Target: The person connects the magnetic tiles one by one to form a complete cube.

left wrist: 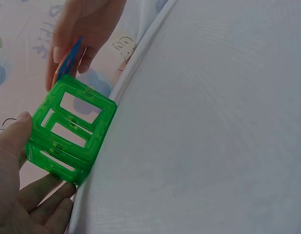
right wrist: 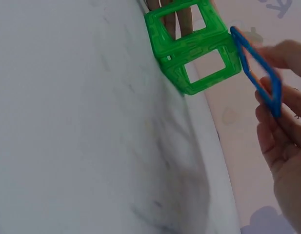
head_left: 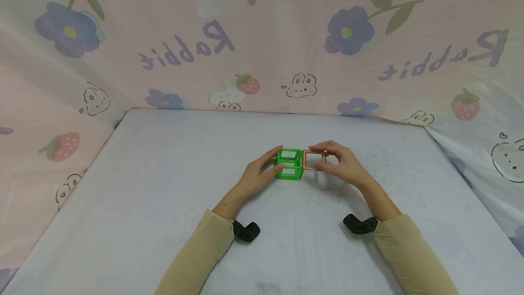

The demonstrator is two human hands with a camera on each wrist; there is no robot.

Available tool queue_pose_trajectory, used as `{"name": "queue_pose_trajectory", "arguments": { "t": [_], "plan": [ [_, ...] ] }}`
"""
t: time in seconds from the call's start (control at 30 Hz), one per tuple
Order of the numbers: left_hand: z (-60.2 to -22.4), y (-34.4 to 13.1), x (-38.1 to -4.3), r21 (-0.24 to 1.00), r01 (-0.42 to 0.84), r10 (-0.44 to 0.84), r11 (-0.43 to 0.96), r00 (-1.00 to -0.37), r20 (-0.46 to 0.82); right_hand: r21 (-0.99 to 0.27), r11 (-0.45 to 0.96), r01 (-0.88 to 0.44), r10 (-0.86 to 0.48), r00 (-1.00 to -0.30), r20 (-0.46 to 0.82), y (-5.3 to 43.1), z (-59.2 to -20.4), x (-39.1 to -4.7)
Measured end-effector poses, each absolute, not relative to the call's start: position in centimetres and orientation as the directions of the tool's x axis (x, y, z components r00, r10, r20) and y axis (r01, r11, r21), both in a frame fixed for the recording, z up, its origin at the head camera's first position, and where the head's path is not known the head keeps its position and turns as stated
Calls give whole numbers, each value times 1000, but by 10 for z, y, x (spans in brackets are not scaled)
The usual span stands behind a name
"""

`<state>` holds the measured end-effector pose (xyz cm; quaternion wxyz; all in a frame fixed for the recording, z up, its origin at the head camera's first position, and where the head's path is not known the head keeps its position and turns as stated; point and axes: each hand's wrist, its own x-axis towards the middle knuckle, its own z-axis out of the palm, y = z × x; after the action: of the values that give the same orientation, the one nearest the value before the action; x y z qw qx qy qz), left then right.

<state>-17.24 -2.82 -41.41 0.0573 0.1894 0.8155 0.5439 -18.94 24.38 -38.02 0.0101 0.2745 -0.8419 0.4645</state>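
Note:
Green square magnetic tiles joined into a cube [head_left: 290,178] stand on the table near the middle. My left hand [head_left: 254,177] grips the cube from its left side, thumb on the near face and fingers around the back. In the left wrist view its thumb and fingertips touch opposite sides of the cube [left wrist: 94,146]. My right hand [head_left: 345,164] pinches a square magnetic tile [head_left: 304,159], orange on the side toward the head camera. From the right wrist, this tile [right wrist: 261,58] shows a blue side, and its edge meets the cube's corner edge.
The white-covered table [head_left: 163,204] reaches to a printed fabric curtain [head_left: 270,58] at the back and sides. Black curved pieces [head_left: 247,231] stick out at both sleeve cuffs. Faint dark marks [right wrist: 160,151] show on the table near the right hand.

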Motion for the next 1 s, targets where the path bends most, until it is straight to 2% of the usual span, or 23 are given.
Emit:
{"name": "queue_pose_trajectory", "arguments": {
  "t": [0.23, 0.33, 0.73, 1.0],
  "plan": [
    [-413, -29, -172, 904, 255, 371, 342, -921, 119, -806, 306, -507, -497, -807, 319, 232, -395, -193],
    [-414, -29, -173, 908, 254, 379, 334, -918, 117, -828, 285, -483, -496, -813, 303, 229, -396, -191],
    [-414, -29, -172, 905, 250, 375, 344, -920, 111, -850, 330, -410, -436, -865, 248, 230, -384, -184],
    [-415, -29, -173, 903, 255, 376, 345, -919, 116, -828, 334, -451, -474, -840, 266, 230, -380, -181]
  ]
}}
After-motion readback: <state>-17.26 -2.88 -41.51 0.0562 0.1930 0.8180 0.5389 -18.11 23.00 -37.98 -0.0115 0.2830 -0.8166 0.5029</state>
